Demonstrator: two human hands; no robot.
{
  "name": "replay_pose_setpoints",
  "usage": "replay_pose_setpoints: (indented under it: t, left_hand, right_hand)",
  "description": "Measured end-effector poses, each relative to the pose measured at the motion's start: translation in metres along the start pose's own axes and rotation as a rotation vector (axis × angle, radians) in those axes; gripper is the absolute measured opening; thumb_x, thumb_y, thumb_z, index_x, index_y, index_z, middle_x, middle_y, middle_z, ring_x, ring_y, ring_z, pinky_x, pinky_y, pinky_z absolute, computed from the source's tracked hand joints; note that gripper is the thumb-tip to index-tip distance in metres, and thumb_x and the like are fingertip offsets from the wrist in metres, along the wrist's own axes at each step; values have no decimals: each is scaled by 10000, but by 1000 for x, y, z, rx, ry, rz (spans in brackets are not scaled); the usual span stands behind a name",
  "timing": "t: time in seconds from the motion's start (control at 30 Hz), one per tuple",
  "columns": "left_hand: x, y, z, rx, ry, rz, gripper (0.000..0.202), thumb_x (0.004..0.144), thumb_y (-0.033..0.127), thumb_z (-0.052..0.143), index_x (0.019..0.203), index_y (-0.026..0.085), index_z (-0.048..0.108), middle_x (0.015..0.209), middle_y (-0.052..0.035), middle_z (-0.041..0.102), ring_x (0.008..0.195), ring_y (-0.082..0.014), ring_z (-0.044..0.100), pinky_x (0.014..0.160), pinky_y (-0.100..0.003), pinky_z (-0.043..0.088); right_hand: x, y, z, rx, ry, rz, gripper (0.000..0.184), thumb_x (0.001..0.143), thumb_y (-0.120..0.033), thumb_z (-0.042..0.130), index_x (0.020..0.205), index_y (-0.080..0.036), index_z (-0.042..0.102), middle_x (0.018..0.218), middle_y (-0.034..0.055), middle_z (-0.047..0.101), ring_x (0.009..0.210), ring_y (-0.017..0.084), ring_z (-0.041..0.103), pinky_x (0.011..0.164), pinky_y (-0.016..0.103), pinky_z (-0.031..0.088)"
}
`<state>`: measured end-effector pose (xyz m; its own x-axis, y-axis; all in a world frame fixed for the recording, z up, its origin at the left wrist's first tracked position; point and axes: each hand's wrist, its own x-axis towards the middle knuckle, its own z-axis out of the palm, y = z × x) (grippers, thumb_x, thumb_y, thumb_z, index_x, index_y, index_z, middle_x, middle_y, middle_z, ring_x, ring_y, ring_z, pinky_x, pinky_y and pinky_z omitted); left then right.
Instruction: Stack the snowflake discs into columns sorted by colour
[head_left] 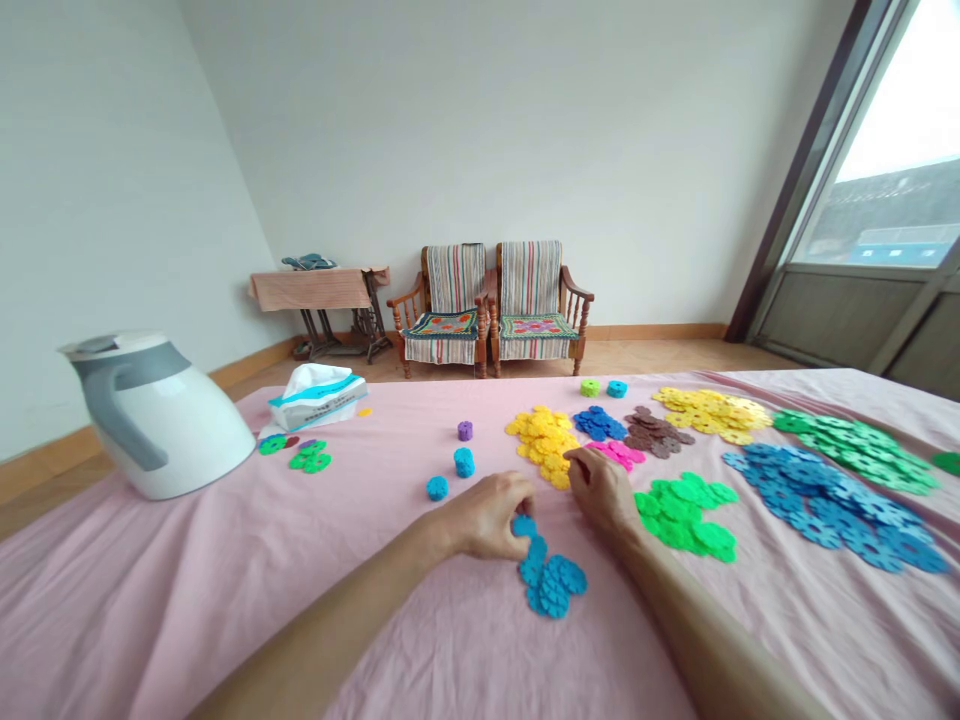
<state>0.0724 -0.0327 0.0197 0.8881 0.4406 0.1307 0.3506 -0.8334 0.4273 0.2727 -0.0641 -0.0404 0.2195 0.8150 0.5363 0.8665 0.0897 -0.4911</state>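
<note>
My left hand is closed around the edge of a light-blue snowflake disc, thumb below and fingers above. Just under it a small pile of light-blue snowflake discs lies on the pink cloth. My right hand has its fingertips pressed together at the near right side of the yellow disc pile; anything in them is hidden. Pink discs show beyond that hand, and bright green discs spread to its right. Two light-blue stacks and a purple stack stand left of the yellow pile.
Dark-blue, brown, yellow, green and blue disc piles lie to the right. A lime stack and a blue stack stand behind. At left are a white kettle, a tissue pack and loose discs.
</note>
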Motion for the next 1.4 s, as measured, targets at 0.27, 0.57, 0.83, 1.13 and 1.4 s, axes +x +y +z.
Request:
replay_pose_setpoints:
  t: [0.27,0.57,0.83,1.13,1.4]
  left_hand:
    - [-46,-50,-54,-15,226,-213,184,664,158,546,846,164,521,754,13,513,662,-116,488,592,-207,407]
    - [-58,-87,-49,10,191,-304,219,610,174,596,824,171,550,730,24,546,653,-130,505,582,-219,389]
    - [-58,-85,-48,34,159,-298,210,611,168,586,819,176,560,745,19,564,668,-137,518,594,-220,383]
    - [-58,-86,-47,41,151,-292,235,621,183,608,853,178,574,763,13,583,661,-136,525,596,-222,400]
    - [-49,-84,-59,79,192,-251,274,715,239,587,984,185,592,958,-39,594,800,-168,546,685,-255,434]
  right_hand:
    - [0,-2,0,8,-31,28,277,792,-149,406,895,-156,663,868,69,677,799,170,616,731,257,442]
    - [0,-3,-1,-3,-56,23,285,789,-147,404,900,-151,667,872,70,678,790,173,615,713,264,440]
    - [0,-4,-2,0,-65,26,284,792,-146,400,894,-158,665,878,67,680,813,169,616,740,257,441]
    - [1,-2,0,-11,-81,31,277,789,-145,410,890,-162,667,904,66,685,845,169,615,769,254,439]
    - [0,-3,0,-10,-90,47,276,787,-147,414,891,-165,669,909,62,686,847,167,613,773,250,437]
